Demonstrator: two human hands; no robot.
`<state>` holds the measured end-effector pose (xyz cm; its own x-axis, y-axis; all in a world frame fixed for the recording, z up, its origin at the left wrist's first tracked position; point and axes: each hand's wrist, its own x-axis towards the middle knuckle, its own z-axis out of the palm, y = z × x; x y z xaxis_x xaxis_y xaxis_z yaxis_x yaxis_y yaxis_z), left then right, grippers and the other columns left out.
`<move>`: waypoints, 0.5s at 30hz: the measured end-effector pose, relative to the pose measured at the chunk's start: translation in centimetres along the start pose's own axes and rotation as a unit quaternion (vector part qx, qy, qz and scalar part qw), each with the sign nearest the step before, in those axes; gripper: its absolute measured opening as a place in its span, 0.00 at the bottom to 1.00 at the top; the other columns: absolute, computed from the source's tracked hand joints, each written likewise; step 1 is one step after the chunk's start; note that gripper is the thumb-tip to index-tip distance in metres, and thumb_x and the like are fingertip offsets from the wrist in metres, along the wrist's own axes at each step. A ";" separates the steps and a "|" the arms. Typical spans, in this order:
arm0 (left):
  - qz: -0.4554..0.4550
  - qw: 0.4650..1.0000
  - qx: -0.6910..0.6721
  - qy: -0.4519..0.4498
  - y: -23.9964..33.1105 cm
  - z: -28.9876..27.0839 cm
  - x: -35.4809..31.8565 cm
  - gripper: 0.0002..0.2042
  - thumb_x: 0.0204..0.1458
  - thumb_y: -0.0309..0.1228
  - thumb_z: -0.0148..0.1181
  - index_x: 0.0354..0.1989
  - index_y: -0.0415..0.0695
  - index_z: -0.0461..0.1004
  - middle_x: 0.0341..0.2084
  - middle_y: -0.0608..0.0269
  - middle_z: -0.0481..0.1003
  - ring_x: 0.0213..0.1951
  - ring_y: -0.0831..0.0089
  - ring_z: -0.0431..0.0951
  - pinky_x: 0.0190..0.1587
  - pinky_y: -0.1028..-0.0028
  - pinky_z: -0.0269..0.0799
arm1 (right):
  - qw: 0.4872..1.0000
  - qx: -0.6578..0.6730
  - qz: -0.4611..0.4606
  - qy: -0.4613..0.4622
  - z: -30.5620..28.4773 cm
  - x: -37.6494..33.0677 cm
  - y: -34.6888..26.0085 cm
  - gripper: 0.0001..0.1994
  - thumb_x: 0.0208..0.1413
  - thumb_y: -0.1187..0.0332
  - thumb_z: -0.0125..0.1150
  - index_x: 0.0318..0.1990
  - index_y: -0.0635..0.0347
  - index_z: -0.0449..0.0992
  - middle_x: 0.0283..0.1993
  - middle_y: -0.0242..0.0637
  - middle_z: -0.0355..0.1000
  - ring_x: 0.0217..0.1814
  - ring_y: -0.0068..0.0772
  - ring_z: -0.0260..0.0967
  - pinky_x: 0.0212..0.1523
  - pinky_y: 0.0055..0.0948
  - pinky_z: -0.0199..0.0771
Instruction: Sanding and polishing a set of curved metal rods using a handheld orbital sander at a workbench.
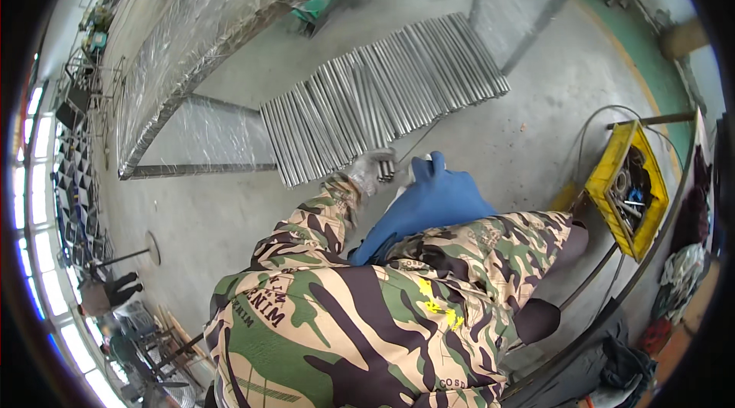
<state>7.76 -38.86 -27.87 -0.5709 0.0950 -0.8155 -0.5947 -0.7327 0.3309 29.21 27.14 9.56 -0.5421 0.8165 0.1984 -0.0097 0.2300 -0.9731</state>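
My left hand (369,171), in a grey work glove, is closed around a small bundle of short metal rods (387,170), just in front of a long row of grey metal tubes (383,94) lying side by side on the concrete floor. The camouflage sleeve (321,217) leads up to that hand. A blue cloth shape (440,197), probably my knee, rises right beside it. Only a pale scrap of glove (405,173) shows at its edge where my right hand would be; its grip is hidden.
A yellow crate (609,171) of small parts stands on the right, with a thin cable (593,121) looping past it. Plastic-wrapped metal frames (222,17) lean at the back left. Another person (115,291) crouches at the lower left beside a round-footed stand (151,247).
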 end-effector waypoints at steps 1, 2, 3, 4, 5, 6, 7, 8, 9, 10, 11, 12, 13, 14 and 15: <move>0.053 0.997 0.022 0.044 0.5 -2.0 0.1 0.10 0.58 0.25 0.62 0.46 0.37 0.79 0.31 0.53 0.82 0.31 0.58 0.86 0.38 0.57 0.89 | 1.000 0.007 0.015 0.003 1.1 0.1 0.0 0.33 0.65 0.45 0.63 0.66 0.65 0.76 0.60 0.52 0.80 0.63 0.39 0.75 0.75 0.40 0.65; 0.045 0.996 0.027 0.072 1.0 -4.1 0.4 0.10 0.58 0.25 0.62 0.46 0.37 0.79 0.31 0.53 0.82 0.31 0.58 0.86 0.38 0.57 0.89 | 0.999 0.019 0.035 0.002 2.7 0.3 0.5 0.33 0.65 0.45 0.63 0.66 0.65 0.76 0.60 0.52 0.80 0.63 0.39 0.75 0.75 0.40 0.65; 0.069 0.990 0.063 0.104 1.6 -6.2 0.9 0.08 0.58 0.26 0.63 0.44 0.38 0.80 0.32 0.54 0.82 0.32 0.59 0.86 0.37 0.59 0.88 | 0.998 0.036 0.054 0.002 4.1 0.5 1.6 0.33 0.65 0.46 0.63 0.66 0.65 0.76 0.60 0.52 0.80 0.63 0.39 0.75 0.75 0.40 0.65; 0.088 0.988 0.084 0.097 2.3 -8.5 1.3 0.07 0.57 0.27 0.64 0.42 0.39 0.81 0.33 0.56 0.83 0.33 0.60 0.86 0.35 0.61 0.87 | 0.996 0.046 0.071 -0.002 5.6 0.6 2.5 0.33 0.65 0.46 0.63 0.66 0.65 0.76 0.60 0.51 0.80 0.63 0.38 0.75 0.75 0.39 0.66; 0.083 0.981 0.098 0.144 3.0 -10.6 1.8 0.07 0.57 0.27 0.64 0.42 0.39 0.81 0.33 0.56 0.83 0.33 0.60 0.86 0.35 0.61 0.87 | 0.995 0.053 0.087 -0.008 6.8 0.7 3.5 0.32 0.65 0.46 0.63 0.66 0.65 0.76 0.60 0.51 0.80 0.63 0.38 0.75 0.74 0.39 0.66; 0.116 0.971 0.135 0.157 3.8 -12.9 2.3 0.07 0.58 0.27 0.64 0.43 0.39 0.81 0.34 0.56 0.83 0.34 0.61 0.85 0.35 0.61 0.86 | 0.993 0.056 0.102 -0.013 8.2 0.6 4.1 0.32 0.65 0.47 0.63 0.66 0.65 0.76 0.60 0.51 0.80 0.63 0.38 0.75 0.74 0.39 0.66; 0.155 0.960 0.178 0.152 4.5 -14.1 3.5 0.07 0.58 0.26 0.64 0.43 0.39 0.81 0.34 0.56 0.83 0.36 0.61 0.85 0.34 0.61 0.85 | 0.992 0.066 0.109 -0.009 8.6 0.3 4.9 0.32 0.66 0.47 0.63 0.66 0.65 0.77 0.60 0.51 0.80 0.62 0.38 0.75 0.74 0.39 0.66; 0.189 0.944 0.216 0.160 5.1 -15.9 3.8 0.08 0.58 0.26 0.63 0.43 0.39 0.82 0.35 0.56 0.82 0.37 0.62 0.85 0.34 0.62 0.83 | 0.990 0.072 0.122 -0.014 10.0 0.3 5.5 0.32 0.66 0.47 0.63 0.66 0.65 0.77 0.60 0.50 0.80 0.62 0.38 0.75 0.74 0.39 0.66; 0.221 0.927 0.254 0.167 5.7 -17.0 4.3 0.08 0.59 0.26 0.63 0.44 0.40 0.82 0.36 0.57 0.82 0.39 0.62 0.85 0.33 0.62 0.82 | 0.988 0.074 0.136 -0.017 10.9 0.0 5.9 0.31 0.66 0.47 0.63 0.66 0.65 0.77 0.60 0.50 0.80 0.62 0.38 0.75 0.74 0.38 0.66; 0.211 0.912 0.293 0.196 6.2 -17.9 4.7 0.08 0.59 0.26 0.63 0.44 0.40 0.82 0.36 0.57 0.82 0.39 0.63 0.84 0.33 0.62 0.81 | 0.986 0.076 0.147 -0.020 11.8 -0.2 6.5 0.31 0.66 0.48 0.63 0.66 0.65 0.77 0.60 0.50 0.80 0.62 0.37 0.76 0.73 0.38 0.67; 0.245 0.907 0.293 0.175 6.8 -18.7 4.9 0.08 0.59 0.26 0.62 0.44 0.40 0.83 0.36 0.57 0.82 0.40 0.63 0.84 0.33 0.62 0.81 | 0.984 0.075 0.158 -0.022 12.7 -0.5 6.8 0.31 0.66 0.48 0.63 0.66 0.65 0.77 0.60 0.50 0.80 0.62 0.37 0.76 0.73 0.38 0.67; 0.194 0.929 0.221 0.225 7.7 -19.5 5.1 0.07 0.59 0.26 0.62 0.42 0.41 0.83 0.36 0.58 0.82 0.40 0.64 0.84 0.34 0.62 0.81 | 0.983 0.072 0.168 -0.024 13.7 -0.8 7.0 0.31 0.66 0.48 0.63 0.65 0.65 0.77 0.60 0.49 0.80 0.62 0.37 0.76 0.73 0.38 0.67; 0.167 0.946 0.137 0.241 8.6 -20.2 5.3 0.06 0.59 0.27 0.62 0.39 0.42 0.84 0.35 0.59 0.82 0.40 0.65 0.83 0.35 0.62 0.82 | 0.981 0.073 0.178 -0.023 14.7 -1.1 7.4 0.30 0.66 0.48 0.63 0.65 0.65 0.77 0.60 0.49 0.80 0.62 0.37 0.76 0.73 0.38 0.67; 0.226 0.924 0.225 0.210 9.5 -21.0 5.4 0.06 0.60 0.28 0.61 0.39 0.42 0.84 0.35 0.58 0.82 0.40 0.66 0.83 0.36 0.62 0.83 | 0.980 0.078 0.182 -0.021 15.5 -1.6 7.7 0.30 0.67 0.49 0.63 0.65 0.65 0.77 0.60 0.49 0.80 0.62 0.37 0.76 0.73 0.37 0.67; 0.251 0.902 0.269 0.225 10.3 -21.6 5.7 0.07 0.61 0.29 0.61 0.39 0.42 0.84 0.36 0.57 0.82 0.40 0.66 0.83 0.38 0.62 0.84 | 0.978 0.079 0.191 -0.020 16.2 -1.9 7.8 0.30 0.67 0.49 0.63 0.65 0.65 0.77 0.60 0.49 0.80 0.62 0.37 0.76 0.73 0.37 0.67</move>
<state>10.63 -60.40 -39.41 -0.6296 -0.5285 -0.5694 -0.5834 -0.1623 0.7958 16.56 18.75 -0.29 -0.5631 0.8053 -0.1854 0.0723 -0.1755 -0.9818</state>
